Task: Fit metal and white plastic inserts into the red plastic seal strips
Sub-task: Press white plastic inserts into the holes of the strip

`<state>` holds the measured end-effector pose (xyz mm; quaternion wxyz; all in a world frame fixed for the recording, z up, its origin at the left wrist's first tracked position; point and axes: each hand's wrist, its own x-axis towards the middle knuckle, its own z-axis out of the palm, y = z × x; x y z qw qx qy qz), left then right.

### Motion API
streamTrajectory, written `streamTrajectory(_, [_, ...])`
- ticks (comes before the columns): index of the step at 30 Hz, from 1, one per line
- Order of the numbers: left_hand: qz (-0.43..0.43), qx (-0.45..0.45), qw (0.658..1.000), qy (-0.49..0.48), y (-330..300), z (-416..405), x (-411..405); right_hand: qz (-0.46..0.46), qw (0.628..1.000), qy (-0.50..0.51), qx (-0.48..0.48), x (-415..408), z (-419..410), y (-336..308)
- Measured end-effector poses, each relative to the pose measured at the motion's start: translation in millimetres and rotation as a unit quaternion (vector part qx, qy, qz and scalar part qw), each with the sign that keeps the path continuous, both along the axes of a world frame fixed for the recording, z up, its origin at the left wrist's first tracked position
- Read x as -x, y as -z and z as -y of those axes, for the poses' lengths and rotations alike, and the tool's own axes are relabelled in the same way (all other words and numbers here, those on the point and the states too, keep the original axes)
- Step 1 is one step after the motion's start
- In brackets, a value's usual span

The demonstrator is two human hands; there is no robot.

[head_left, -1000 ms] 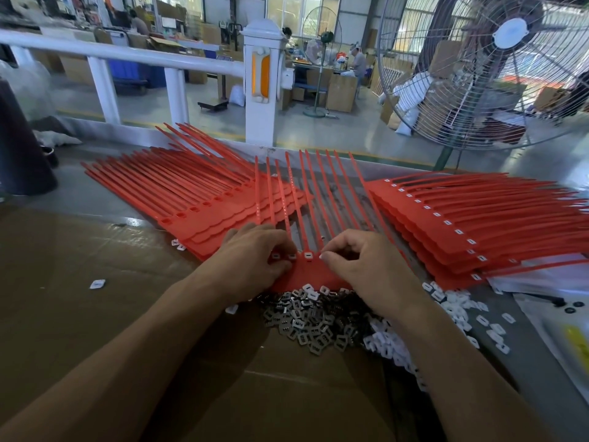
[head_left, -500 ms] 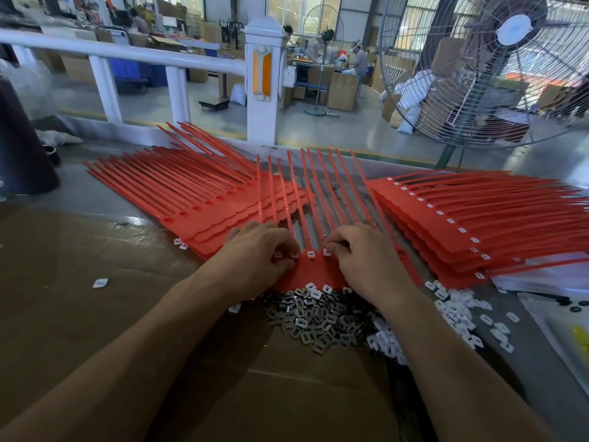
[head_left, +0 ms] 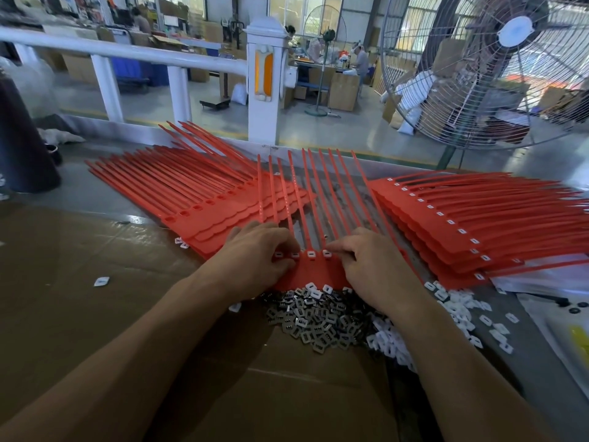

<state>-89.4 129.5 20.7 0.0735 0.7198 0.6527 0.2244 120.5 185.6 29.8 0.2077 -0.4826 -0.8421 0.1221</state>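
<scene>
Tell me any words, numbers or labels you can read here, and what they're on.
None can be read.
Red seal strips: no print visible.
White inserts: blank.
Cardboard boxes in the background: any markings too blurred to read.
Yellow item at the right edge: too blurred to tell.

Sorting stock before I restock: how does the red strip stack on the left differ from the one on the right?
The left stack shows empty square sockets; the right stack has white inserts fitted. Left stack tails fan up-left; right stack tails run rightward. Both are red seal strips lying flat, overlapped.
</scene>
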Motion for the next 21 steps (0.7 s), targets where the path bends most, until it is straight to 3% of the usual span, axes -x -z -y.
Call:
streamTrajectory(10, [0.002, -0.002, 1.000, -0.008, 4.0, -2.9, 1.2, 0.128, 0.992, -0.004, -0.005, 4.5, 4.3, -5.2])
streamTrajectory(15, [0.013, -0.003, 1.000, -0.006, 4.5, -1.4, 0.1, 0.125, 0.992, 0.004, 0.005, 6.0, 3.8, -5.0])
streamTrajectory(21, [0.016, 0.002, 1.000, 0.000, 3.3, -1.4, 1.7, 0.052, 0.999, -0.004, 0.012, -3.8, 5.4, -2.6])
